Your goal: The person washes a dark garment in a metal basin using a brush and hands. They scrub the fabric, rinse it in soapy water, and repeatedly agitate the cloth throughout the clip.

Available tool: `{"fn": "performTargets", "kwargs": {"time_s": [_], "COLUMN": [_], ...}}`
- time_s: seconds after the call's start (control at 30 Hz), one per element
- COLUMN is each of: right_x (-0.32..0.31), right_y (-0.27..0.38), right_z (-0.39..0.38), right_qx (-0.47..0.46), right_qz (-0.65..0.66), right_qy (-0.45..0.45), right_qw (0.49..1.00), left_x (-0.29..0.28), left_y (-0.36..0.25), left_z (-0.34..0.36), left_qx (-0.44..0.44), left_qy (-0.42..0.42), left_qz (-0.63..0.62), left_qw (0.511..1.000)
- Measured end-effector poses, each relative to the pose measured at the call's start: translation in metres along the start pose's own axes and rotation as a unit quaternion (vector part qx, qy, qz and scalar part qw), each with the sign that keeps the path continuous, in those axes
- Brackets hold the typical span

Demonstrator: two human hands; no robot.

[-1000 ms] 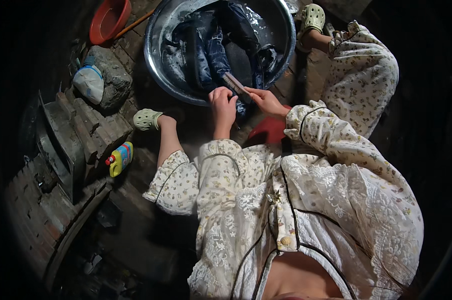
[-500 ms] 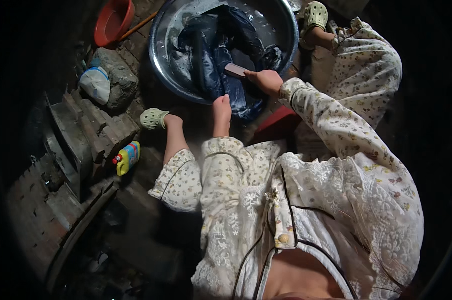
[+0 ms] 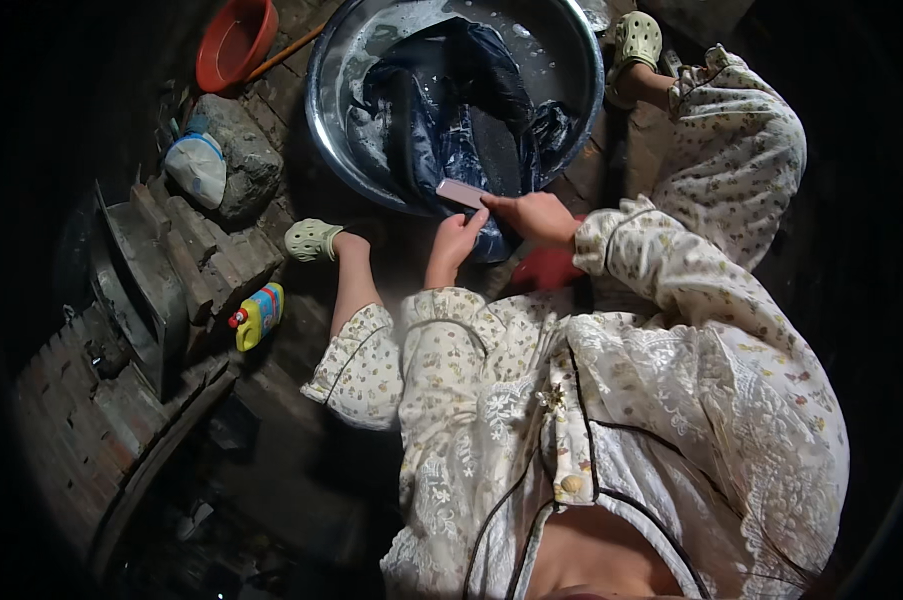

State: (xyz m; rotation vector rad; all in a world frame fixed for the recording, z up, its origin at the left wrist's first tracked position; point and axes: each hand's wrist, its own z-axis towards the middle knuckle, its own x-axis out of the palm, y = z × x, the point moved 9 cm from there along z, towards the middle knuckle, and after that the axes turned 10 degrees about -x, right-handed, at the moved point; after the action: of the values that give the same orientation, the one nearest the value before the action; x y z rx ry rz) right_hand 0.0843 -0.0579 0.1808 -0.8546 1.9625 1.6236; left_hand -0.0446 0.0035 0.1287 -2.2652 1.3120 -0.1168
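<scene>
Right hand [image 3: 542,217] grips pink oblong brush [image 3: 460,193]; left hand [image 3: 453,246] holds dark-blue fabric [image 3: 427,130]. Brown paving [image 3: 278,90] surrounds round silver metal basin [image 3: 322,130].

Floor [image 3: 292,88]: brick-paved near top, murky lower down
Rock [image 3: 254,160]: 1, grey, rough, upper left, beside bricks
Bricks [image 3: 190,250]: stacked, uneven, left side
Metal panel [image 3: 137,300]: 1, grey, tilted, next to bricks
Lower-left brickwork [image 3: 67,420]: rows; wall or ledge, can't tell
Light: brightest mid-scene, black toward edges
Bottom-left clutter [image 3: 237,560]: too dark to identify
</scene>
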Motion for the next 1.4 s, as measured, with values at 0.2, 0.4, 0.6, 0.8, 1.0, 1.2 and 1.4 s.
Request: {"fn": "performTargets", "kwargs": {"time_s": [0.2, 0.4, 0.6, 0.8, 1.0, 1.2, 1.4], "right_x": [-0.02, 0.008, -0.033, 0.01, -0.019, 0.001, -0.014], "right_y": [-0.087, -0.02, -0.132, -0.035, -0.082, -0.019, -0.038], "right_z": [0.049, 0.014, 0.049, 0.004, 0.049, -0.002, 0.023], "right_qx": [0.054, 0.006, 0.12, 0.034, 0.064, 0.033, -0.011], "right_qz": [-0.111, -0.032, -0.153, -0.035, -0.088, -0.053, -0.028], "right_qy": [-0.053, -0.028, -0.022, -0.008, -0.008, 0.006, -0.017], "right_qw": [0.991, 0.999, 0.981, 0.999, 0.994, 0.998, 0.999], "left_x": [0.024, 0.027, 0.032, 0.019, 0.019, 0.005, -0.018], "left_y": [-0.051, 0.01, -0.035, -0.012, -0.018, -0.015, -0.016], "left_z": [-0.039, -0.005, -0.033, -0.032, -0.06, -0.057, -0.081], "left_qx": [0.185, -0.055, 0.085, -0.007, 0.029, 0.056, 0.06], "left_qy": [0.091, 0.081, 0.118, 0.067, 0.085, 0.026, -0.045], "left_qz": [0.071, -0.203, -0.13, -0.243, -0.101, -0.197, -0.186], "left_qw": [0.976, 0.974, 0.981, 0.968, 0.991, 0.978, 0.98]}}
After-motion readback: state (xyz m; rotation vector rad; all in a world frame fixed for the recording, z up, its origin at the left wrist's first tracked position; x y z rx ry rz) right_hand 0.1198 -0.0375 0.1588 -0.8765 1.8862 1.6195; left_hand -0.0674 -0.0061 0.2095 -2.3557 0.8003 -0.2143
